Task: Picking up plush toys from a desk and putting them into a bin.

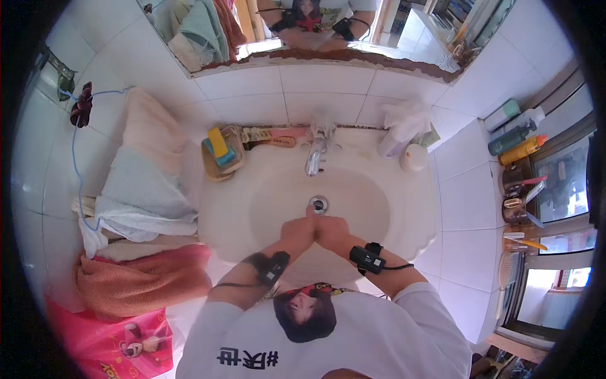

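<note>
Two bare hands are seen in the centre of the frame. The left hand [297,230] and the right hand [332,230] are pressed against each other above one wide, white ceramic washbasin [268,196], which is placed in the middle of the frame. The palms are hidden, so it cannot be told whether the hands are clenched or whether something small is grasped between them. One round metal drain [320,203] is seen just above the hands and is partly covered by a finger in this view. Higher, one silver metal tap [313,163] is fixed at the back edge. Two black strapped devices [368,259] are worn, one on each forearm.

At the upper right, four plastic bottles [512,139] are lined up: two whitish, one dark green and one orange-yellow. Three towels are counted on the left: one pale pink, one pale blue and one orange-brown [142,287].

In one beige, open soap dish [219,174], left of the tap, one yellow block [218,143] and one blue-green block [225,158] are contained. One white round jar [414,158] is placed at the basin's right corner.

Dark characters and one picture are printed on the white T-shirt [391,335]. Lettering and a cartoon bear are printed on the bright pink bag [95,338] at the lower left.
</note>
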Demonstrator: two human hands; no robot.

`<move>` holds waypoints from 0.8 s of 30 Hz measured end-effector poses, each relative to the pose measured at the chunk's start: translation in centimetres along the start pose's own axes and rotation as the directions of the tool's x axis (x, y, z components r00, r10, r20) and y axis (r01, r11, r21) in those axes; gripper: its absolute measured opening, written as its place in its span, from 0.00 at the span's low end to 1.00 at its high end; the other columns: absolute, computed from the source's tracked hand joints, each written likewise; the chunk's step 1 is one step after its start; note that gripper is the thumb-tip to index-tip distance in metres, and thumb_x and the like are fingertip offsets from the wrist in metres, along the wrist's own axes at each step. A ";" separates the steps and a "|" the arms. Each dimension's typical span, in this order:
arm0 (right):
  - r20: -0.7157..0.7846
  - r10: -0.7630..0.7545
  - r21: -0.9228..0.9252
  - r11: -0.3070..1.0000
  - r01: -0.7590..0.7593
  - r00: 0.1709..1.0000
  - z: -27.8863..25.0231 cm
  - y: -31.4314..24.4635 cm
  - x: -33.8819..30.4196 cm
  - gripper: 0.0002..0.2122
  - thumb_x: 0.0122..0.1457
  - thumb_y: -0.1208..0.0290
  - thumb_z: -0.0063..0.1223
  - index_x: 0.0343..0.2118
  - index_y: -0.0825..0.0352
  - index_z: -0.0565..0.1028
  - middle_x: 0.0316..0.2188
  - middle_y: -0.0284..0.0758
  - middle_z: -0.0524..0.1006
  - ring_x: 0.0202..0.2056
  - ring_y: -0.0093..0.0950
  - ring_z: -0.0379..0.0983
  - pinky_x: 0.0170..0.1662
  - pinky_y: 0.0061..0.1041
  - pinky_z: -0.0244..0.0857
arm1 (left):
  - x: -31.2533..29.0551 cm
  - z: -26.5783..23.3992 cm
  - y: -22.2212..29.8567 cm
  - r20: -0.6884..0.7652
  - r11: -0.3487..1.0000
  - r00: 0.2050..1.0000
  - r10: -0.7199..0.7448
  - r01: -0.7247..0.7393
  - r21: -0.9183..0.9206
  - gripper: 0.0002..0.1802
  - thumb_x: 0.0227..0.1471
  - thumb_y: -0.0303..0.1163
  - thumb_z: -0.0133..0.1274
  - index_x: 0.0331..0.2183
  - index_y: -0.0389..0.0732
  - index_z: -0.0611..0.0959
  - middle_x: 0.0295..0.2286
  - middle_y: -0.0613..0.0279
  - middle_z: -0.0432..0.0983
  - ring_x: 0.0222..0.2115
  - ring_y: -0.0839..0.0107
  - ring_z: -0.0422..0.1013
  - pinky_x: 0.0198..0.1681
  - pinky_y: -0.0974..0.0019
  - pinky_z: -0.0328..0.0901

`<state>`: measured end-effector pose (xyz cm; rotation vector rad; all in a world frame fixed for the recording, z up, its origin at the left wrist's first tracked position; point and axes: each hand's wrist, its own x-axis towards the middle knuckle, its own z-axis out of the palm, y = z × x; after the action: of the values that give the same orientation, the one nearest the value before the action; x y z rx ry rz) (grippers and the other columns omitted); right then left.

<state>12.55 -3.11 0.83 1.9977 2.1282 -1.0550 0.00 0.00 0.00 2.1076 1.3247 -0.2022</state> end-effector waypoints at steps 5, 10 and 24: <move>-0.055 0.062 0.240 0.970 -0.047 0.997 0.5 0.4 -1.0 0.11 0.50 0.63 0.45 0.31 0.63 0.75 0.31 0.44 0.76 0.34 0.42 0.73 0.36 0.39 0.66 | 0.2 0.4 0.1 -0.065 0.925 0.949 0.307 -0.282 0.256 0.22 0.47 0.32 0.46 0.46 0.40 0.65 0.24 0.56 0.76 0.26 0.58 0.74 0.24 0.56 0.67; -0.023 -0.038 0.439 0.897 0.044 0.999 4.1 2.3 1.5 0.10 0.46 0.72 0.51 0.32 0.67 0.74 0.27 0.43 0.76 0.33 0.42 0.73 0.37 0.36 0.66 | 0.1 -0.5 -1.3 -0.119 0.810 0.847 0.517 -0.440 0.388 0.17 0.47 0.30 0.45 0.42 0.44 0.70 0.25 0.58 0.75 0.25 0.62 0.74 0.21 0.59 0.67; -0.610 -0.446 -0.124 0.870 0.477 0.655 4.1 0.4 -1.6 0.17 0.51 0.73 0.44 0.46 0.66 0.67 0.36 0.43 0.69 0.43 0.39 0.66 0.46 0.35 0.62 | -0.4 -1.6 -1.6 0.591 0.495 0.804 0.069 0.487 -0.719 0.06 0.31 0.26 0.53 0.20 0.44 0.75 0.13 0.70 0.60 0.09 0.77 0.53 0.11 0.70 0.48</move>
<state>11.53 -6.58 -1.78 2.0760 3.1134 -0.4688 -1.88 1.10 0.79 0.8924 0.9935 -0.1897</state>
